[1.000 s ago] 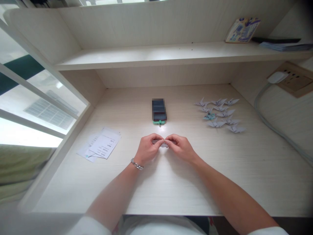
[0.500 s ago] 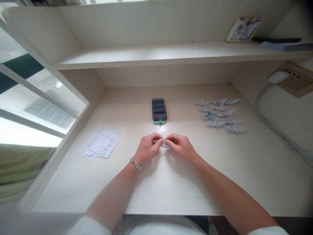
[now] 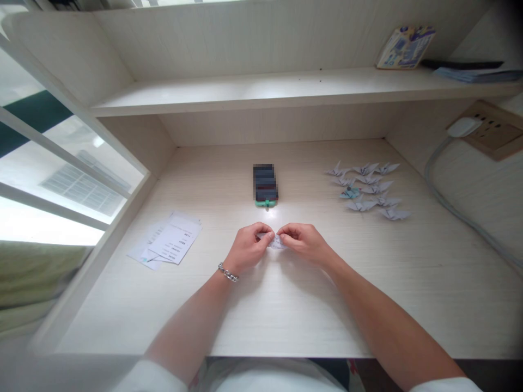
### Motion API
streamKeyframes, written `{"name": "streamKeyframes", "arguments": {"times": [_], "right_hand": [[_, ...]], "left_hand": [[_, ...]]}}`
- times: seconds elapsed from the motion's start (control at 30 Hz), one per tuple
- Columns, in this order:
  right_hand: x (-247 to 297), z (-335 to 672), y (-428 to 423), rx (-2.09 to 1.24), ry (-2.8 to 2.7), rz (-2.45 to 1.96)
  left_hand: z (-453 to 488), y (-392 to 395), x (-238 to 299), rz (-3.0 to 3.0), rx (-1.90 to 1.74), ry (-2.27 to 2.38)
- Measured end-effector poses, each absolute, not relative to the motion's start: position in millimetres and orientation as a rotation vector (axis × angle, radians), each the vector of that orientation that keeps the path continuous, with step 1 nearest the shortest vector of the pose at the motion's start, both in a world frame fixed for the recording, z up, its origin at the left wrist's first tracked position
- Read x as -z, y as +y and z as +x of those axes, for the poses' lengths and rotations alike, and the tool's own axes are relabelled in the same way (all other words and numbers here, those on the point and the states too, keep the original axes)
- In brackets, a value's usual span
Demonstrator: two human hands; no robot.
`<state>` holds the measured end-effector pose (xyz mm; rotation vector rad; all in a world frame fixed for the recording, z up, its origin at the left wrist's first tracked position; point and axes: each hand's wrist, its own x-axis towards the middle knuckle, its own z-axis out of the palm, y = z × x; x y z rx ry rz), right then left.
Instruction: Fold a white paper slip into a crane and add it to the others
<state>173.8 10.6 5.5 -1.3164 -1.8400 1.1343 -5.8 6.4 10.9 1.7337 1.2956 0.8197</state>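
Note:
Both my hands meet at the middle of the pale wooden desk (image 3: 286, 310). My left hand (image 3: 247, 247), with a silver bracelet on its wrist, pinches one end of a small folded piece of paper (image 3: 277, 243). My right hand (image 3: 304, 243) pinches the other end, fingers curled and closed on it. The paper is white with faint print and mostly hidden by my fingertips. A group of several folded paper cranes (image 3: 368, 189) lies to the right, farther back on the desk.
A phone on a green stand (image 3: 265, 185) sits just behind my hands. Printed paper slips (image 3: 169, 242) lie at the left. A shelf (image 3: 286, 90) runs overhead with a booklet (image 3: 404, 48). A wall socket with a plug (image 3: 463, 128) and cable is at the right.
My fingers have shifted slightly on the small paper, and a little more of it shows between my hands. Nothing else has moved.

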Motion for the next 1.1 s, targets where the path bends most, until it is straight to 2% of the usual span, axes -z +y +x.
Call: {"name": "streamKeyframes", "arguments": {"times": [0.67,0.93,1.1], "right_hand": [[3.2,172.1,15.8,-1.276,-1.574,-1.239],[-1.8,169.7,10.2,-1.175,-1.762,-1.294],[-5.0,173.5,11.7,-1.256,-1.749,-1.274]], "left_hand": [[-5.0,7.1,-9.7,1.618,-0.943,1.308],[-6.2,5.1,-13.6,1.706,-0.753,1.222],[-7.3,4.2,-14.3,1.633,-0.698,1.162]]}}
